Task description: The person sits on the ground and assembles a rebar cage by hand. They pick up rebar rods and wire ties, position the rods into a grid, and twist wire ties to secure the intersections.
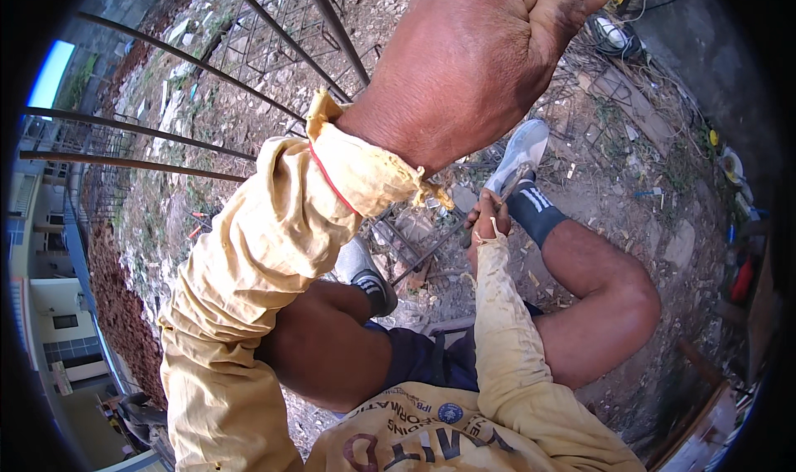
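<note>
Nearest the lens I see my left hand [464, 57], raised in a closed fist; its fingers wrap something at the top edge, though I cannot tell what. Below, my right hand [487, 223] in a yellow sleeve [506, 339] has its fingers pinched shut around a thin wire [514, 183] just beside my grey shoe [518, 153]. Beyond lie steel rebars [166, 57] running leftward over rubble-strewn ground [613, 182]
</note>
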`<state>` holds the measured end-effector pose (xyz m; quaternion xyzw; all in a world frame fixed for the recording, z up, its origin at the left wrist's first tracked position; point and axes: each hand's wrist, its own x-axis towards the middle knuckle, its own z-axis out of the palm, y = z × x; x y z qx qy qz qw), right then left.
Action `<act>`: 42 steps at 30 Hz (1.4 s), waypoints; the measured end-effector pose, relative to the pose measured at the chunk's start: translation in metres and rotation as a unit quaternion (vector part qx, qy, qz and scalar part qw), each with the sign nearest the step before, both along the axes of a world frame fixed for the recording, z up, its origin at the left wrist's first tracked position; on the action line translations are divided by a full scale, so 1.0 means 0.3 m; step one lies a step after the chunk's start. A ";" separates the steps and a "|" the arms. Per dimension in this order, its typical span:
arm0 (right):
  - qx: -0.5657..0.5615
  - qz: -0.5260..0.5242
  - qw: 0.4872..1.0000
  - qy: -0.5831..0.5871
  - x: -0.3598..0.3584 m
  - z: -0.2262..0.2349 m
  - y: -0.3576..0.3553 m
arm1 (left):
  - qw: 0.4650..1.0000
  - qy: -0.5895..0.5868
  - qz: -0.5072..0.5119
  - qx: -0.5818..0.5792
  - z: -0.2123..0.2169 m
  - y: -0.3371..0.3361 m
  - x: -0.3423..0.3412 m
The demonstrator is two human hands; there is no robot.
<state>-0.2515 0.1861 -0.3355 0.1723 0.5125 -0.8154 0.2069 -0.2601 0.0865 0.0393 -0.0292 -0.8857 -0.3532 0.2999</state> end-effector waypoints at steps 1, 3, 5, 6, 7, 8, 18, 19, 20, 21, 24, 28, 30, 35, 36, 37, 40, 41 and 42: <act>0.008 0.000 1.000 0.002 -0.003 -0.004 0.001 | 0.999 -0.029 0.006 -0.018 0.030 0.024 -0.002; 0.012 0.007 1.000 0.008 0.002 -0.001 -0.004 | 0.997 0.056 -0.024 -0.050 -0.011 0.007 -0.059; 0.012 0.017 1.000 0.012 0.016 0.004 -0.007 | 0.986 0.126 -0.008 -0.105 -0.101 -0.002 -0.098; 0.014 0.016 1.000 0.017 0.010 0.004 -0.001 | 0.990 0.083 0.000 -0.116 -0.113 0.013 -0.103; 0.016 0.016 0.999 0.022 0.004 0.005 0.005 | 0.991 0.039 0.008 -0.127 -0.125 0.030 -0.111; 0.018 0.015 0.999 0.027 -0.001 0.006 0.010 | 0.993 0.009 0.016 -0.120 -0.137 0.053 -0.123; 0.024 -0.009 0.997 0.069 0.017 0.066 0.000 | 0.995 -0.024 -0.038 -0.087 -0.181 0.221 -0.199; 0.034 -0.009 0.999 0.041 0.023 0.082 -0.007 | 0.995 -0.019 -0.050 -0.084 -0.154 0.230 -0.200; 0.042 -0.007 0.999 0.013 0.034 0.101 -0.015 | 0.991 -0.086 -0.055 -0.081 -0.124 0.214 -0.181; -0.012 -0.009 1.000 -0.004 0.012 0.077 -0.009 | 0.992 -0.074 -0.074 -0.078 -0.128 0.211 -0.209; -0.005 -0.024 1.000 -0.010 -0.016 0.046 0.010 | 0.989 -0.065 -0.111 -0.068 -0.122 0.189 -0.255; -0.020 -0.014 0.999 -0.022 0.003 0.069 0.000 | 0.985 -0.152 -0.035 -0.072 -0.150 0.168 -0.255; -0.018 -0.012 1.000 -0.017 0.008 0.062 -0.001 | 0.987 -0.111 -0.002 -0.116 -0.229 0.149 -0.271; -0.011 0.002 1.000 -0.013 0.022 0.075 -0.004 | 0.977 -0.148 0.010 -0.153 -0.360 0.109 -0.288; -0.008 0.003 1.000 -0.014 0.023 0.077 -0.004 | 0.979 -0.148 0.002 -0.139 -0.366 0.117 -0.285; -0.013 0.003 1.000 -0.017 0.025 0.079 -0.004 | 0.977 -0.164 0.004 -0.133 -0.370 0.129 -0.287; -0.026 -0.002 0.999 -0.023 0.025 0.081 0.001 | 0.973 -0.195 0.002 -0.123 -0.383 0.163 -0.298; -0.030 -0.004 0.999 -0.023 0.022 0.081 0.001 | 0.973 -0.194 -0.002 -0.125 -0.388 0.164 -0.309; -0.034 -0.007 0.999 -0.024 0.021 0.090 0.001 | 0.973 -0.193 -0.005 -0.128 -0.395 0.163 -0.318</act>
